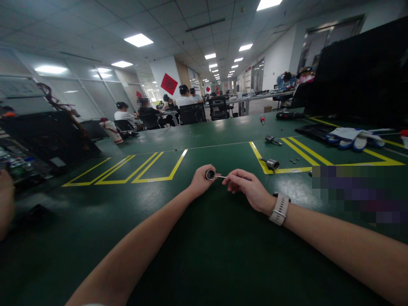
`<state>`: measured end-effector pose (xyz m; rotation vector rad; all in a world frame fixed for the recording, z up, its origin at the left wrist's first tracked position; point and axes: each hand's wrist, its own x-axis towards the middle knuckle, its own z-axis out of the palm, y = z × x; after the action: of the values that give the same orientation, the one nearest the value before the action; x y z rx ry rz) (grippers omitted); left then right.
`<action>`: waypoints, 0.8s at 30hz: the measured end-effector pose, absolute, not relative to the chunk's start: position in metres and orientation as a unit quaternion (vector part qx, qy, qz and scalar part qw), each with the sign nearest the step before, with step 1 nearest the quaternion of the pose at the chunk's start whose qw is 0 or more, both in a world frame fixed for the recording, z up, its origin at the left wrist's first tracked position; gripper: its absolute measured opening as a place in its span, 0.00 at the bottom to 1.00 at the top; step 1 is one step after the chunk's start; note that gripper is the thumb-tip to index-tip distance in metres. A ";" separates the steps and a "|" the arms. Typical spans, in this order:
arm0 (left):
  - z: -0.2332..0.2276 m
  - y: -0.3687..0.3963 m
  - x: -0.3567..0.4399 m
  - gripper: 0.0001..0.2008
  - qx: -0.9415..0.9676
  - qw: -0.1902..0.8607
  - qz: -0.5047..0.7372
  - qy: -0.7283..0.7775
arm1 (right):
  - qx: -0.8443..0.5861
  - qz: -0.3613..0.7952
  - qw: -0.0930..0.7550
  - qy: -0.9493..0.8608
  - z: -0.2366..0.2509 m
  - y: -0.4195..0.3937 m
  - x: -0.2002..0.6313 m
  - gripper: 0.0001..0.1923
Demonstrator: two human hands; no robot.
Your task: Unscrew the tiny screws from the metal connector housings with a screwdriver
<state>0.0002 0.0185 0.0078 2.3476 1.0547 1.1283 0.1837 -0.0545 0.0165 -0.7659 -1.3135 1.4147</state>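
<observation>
My left hand (200, 180) grips a small round metal part (210, 174) with a dark hollow centre, held just above the green table mat (204, 255). My right hand (250, 189), with a white watch on its wrist, pinches a thin metal pin (220, 176) whose tip points into the side of that round part. Both hands meet near the middle of the table, forearms resting low over the mat.
Two similar metal parts (270, 163) (273, 139) lie to the right near yellow floor-style lines, with small screws (293, 160) beside them. White-blue gloves (353, 138) and a dark monitor back stand far right. Black equipment (47, 136) sits left. Several seated people are beyond.
</observation>
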 end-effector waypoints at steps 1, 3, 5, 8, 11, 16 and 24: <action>0.008 0.018 0.000 0.12 0.822 0.182 0.400 0.362 | -0.312 0.596 0.509 -0.537 0.017 -0.054 0.184 0.07; 0.008 0.018 0.001 0.12 0.822 0.198 0.399 0.356 | -0.307 0.605 0.510 -0.529 0.016 -0.054 0.184 0.07; 0.009 0.018 0.001 0.11 0.826 0.190 0.390 0.360 | -0.307 0.601 0.513 -0.530 0.015 -0.053 0.185 0.08; 0.009 0.018 0.001 0.11 0.836 0.138 0.367 0.384 | -0.318 0.583 0.520 -0.538 0.013 -0.053 0.184 0.08; 0.009 0.018 0.002 0.11 0.848 0.077 0.333 0.406 | -0.329 0.578 0.511 -0.545 0.012 -0.053 0.183 0.07; 0.010 0.017 0.002 0.11 0.847 0.063 0.339 0.406 | -0.327 0.603 0.506 -0.523 0.014 -0.053 0.184 0.07; 0.009 0.017 0.001 0.11 0.841 0.185 0.373 0.346 | -0.302 0.633 0.513 -0.496 0.018 -0.053 0.185 0.07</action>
<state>0.0006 0.0167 0.0093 2.3707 0.9739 1.0519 0.1852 -0.0532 0.0184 -0.7263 -1.1926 1.5214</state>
